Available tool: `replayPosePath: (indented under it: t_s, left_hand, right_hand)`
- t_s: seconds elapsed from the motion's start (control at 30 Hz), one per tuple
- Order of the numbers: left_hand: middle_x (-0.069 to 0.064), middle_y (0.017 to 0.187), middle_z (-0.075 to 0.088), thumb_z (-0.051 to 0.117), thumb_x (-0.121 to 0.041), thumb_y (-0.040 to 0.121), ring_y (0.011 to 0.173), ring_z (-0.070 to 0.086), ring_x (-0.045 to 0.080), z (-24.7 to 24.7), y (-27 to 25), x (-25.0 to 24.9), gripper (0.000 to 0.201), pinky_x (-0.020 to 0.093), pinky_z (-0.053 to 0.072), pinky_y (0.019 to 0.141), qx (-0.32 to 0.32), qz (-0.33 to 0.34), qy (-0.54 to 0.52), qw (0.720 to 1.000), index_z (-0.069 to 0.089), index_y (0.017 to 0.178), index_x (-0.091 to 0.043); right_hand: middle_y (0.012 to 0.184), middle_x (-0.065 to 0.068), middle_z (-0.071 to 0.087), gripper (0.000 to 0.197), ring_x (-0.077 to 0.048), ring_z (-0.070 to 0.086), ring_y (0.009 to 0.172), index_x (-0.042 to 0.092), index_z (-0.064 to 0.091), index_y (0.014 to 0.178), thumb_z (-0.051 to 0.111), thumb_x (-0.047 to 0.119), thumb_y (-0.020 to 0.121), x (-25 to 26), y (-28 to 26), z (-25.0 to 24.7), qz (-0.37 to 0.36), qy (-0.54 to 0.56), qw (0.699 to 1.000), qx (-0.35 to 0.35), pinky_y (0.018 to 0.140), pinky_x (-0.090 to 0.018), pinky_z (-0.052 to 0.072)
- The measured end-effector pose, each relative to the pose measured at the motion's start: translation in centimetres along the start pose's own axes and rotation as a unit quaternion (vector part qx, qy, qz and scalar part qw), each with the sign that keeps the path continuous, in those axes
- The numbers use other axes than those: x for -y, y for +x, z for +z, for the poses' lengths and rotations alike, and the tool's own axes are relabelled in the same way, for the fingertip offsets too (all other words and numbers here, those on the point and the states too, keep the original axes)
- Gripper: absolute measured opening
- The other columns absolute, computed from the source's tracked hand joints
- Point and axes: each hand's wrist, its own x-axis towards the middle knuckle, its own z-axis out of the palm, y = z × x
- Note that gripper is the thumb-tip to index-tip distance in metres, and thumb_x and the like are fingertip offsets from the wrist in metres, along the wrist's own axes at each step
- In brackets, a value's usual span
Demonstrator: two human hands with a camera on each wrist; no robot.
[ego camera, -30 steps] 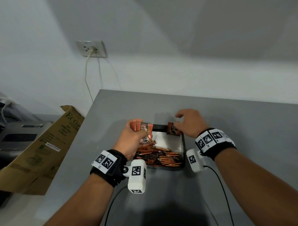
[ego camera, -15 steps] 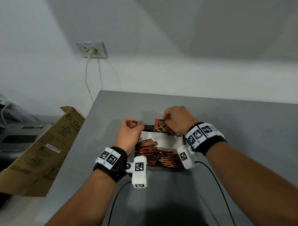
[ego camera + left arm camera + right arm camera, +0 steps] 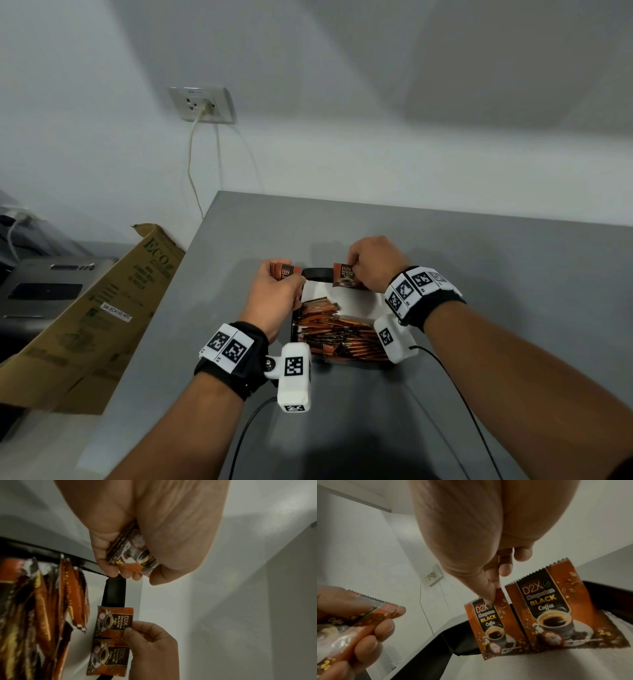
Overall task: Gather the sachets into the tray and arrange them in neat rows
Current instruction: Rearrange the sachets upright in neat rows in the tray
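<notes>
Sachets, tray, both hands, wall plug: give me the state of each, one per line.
left hand: grips a stack of sachets above the tray's left edge.
right hand: pinches the top edge of one sachet, upright at the tray's far end.
second sachet: upright beside it, not held.
sachet pile: packed on edge at the tray's near end, uneven.
tray: partly filled.
plug: plugged into the wall outlet.
</notes>
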Motion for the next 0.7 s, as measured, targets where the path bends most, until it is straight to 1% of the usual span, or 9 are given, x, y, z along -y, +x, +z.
replayPosePath:
  t_s: [0.1, 0.2, 0.3, 0.4, 0.5, 0.53, 0.6, 0.67, 0.7]
  left_hand:
    - [0.007, 0.088, 0.062, 0.052, 0.004, 0.087, 0.078, 0.056, 0.020, 0.1, -0.2, -0.2, 0.027, 0.035, 0.048, 0.066, 0.005, -0.013, -0.023, 1.000, 0.054, 0.101, -0.019]
    - [0.009, 0.090, 0.066, 0.047, 0.003, 0.089, 0.086, 0.059, 0.023, 0.2, -0.1, -0.2, 0.027, 0.043, 0.053, 0.075, 0.005, -0.025, -0.031, 0.999, 0.056, 0.102, -0.019]
    - [0.010, 0.093, 0.070, 0.059, 0.003, 0.088, 0.089, 0.067, 0.027, 0.1, 0.0, 0.0, 0.031, 0.050, 0.057, 0.089, 0.024, 0.001, 0.006, 1.000, 0.055, 0.110, -0.019]
    - [0.017, 0.104, 0.070, 0.068, 0.011, 0.080, 0.091, 0.071, 0.031, 0.4, 0.0, 0.0, 0.047, 0.050, 0.058, 0.086, 0.057, 0.021, 0.017, 0.998, 0.055, 0.115, -0.018]
    - [0.023, 0.110, 0.068, 0.074, 0.011, 0.076, 0.095, 0.070, 0.039, 0.9, 0.2, -0.1, 0.053, 0.055, 0.058, 0.086, 0.084, 0.022, 0.002, 0.996, 0.055, 0.118, -0.014]
    - [0.023, 0.109, 0.069, 0.075, 0.010, 0.075, 0.094, 0.070, 0.038, 0.9, 0.4, 0.0, 0.053, 0.054, 0.058, 0.086, 0.079, 0.026, 0.000, 0.997, 0.055, 0.118, -0.013]
    - [0.017, 0.106, 0.070, 0.078, 0.005, 0.076, 0.087, 0.071, 0.031, 0.5, 0.8, 0.1, 0.049, 0.047, 0.059, 0.080, 0.045, 0.034, 0.007, 0.998, 0.056, 0.116, -0.015]
    - [0.009, 0.104, 0.068, 0.078, -0.007, 0.082, 0.081, 0.067, 0.023, -0.2, 1.3, 0.2, 0.040, 0.039, 0.056, 0.074, -0.011, 0.032, 0.012, 0.999, 0.056, 0.112, -0.021]
    - [0.006, 0.102, 0.066, 0.075, -0.012, 0.084, 0.079, 0.065, 0.020, -0.7, 1.5, 0.3, 0.034, 0.037, 0.054, 0.073, -0.043, 0.030, 0.015, 0.998, 0.055, 0.110, -0.024]
  right_hand:
    - [0.097, -0.005, 0.072, 0.020, -0.026, 0.066, 0.087, 0.024, 0.074, 0.087, 0.062, 0.008, 0.085, -0.2, 0.0, 0.1, -0.004, -0.003, 1.000, 0.000, 0.082, -0.041, 0.058]
    - [0.106, -0.006, 0.070, 0.019, -0.026, 0.065, 0.093, 0.024, 0.074, 0.096, 0.061, 0.011, 0.088, -0.5, -0.1, 0.0, 0.005, 0.009, 1.000, -0.002, 0.086, -0.041, 0.057]
    - [0.115, -0.001, 0.069, 0.022, -0.019, 0.063, 0.104, 0.018, 0.072, 0.110, 0.061, 0.019, 0.091, -0.2, -0.7, -1.0, -0.016, 0.054, 0.998, -0.031, 0.096, -0.035, 0.052]
    - [0.108, 0.009, 0.070, 0.026, -0.006, 0.063, 0.098, 0.018, 0.072, 0.115, 0.066, 0.021, 0.090, 1.6, -2.1, -2.6, -0.065, 0.178, 0.982, -0.019, 0.092, -0.023, 0.050]
    - [0.088, 0.008, 0.075, 0.019, -0.002, 0.069, 0.081, 0.019, 0.077, 0.102, 0.073, 0.014, 0.084, 3.2, -2.4, -3.0, -0.103, 0.216, 0.971, 0.014, 0.082, -0.020, 0.056]
    - [0.082, 0.007, 0.075, 0.016, -0.003, 0.070, 0.077, 0.019, 0.078, 0.095, 0.072, 0.010, 0.083, 3.4, -2.3, -3.0, -0.107, 0.207, 0.973, 0.009, 0.080, -0.021, 0.058]
    - [0.078, 0.007, 0.074, 0.016, -0.005, 0.070, 0.074, 0.020, 0.077, 0.087, 0.069, 0.006, 0.084, 3.6, -1.8, -3.0, -0.104, 0.184, 0.977, -0.005, 0.079, -0.026, 0.059]
    - [0.080, 0.006, 0.073, 0.019, -0.008, 0.069, 0.076, 0.019, 0.076, 0.087, 0.063, 0.005, 0.087, 3.6, -1.4, -2.9, -0.091, 0.164, 0.982, -0.016, 0.079, -0.030, 0.060]
    - [0.083, 0.005, 0.073, 0.021, -0.010, 0.070, 0.076, 0.018, 0.075, 0.089, 0.060, 0.004, 0.088, 3.6, -1.1, -2.7, -0.084, 0.156, 0.984, -0.016, 0.077, -0.032, 0.061]
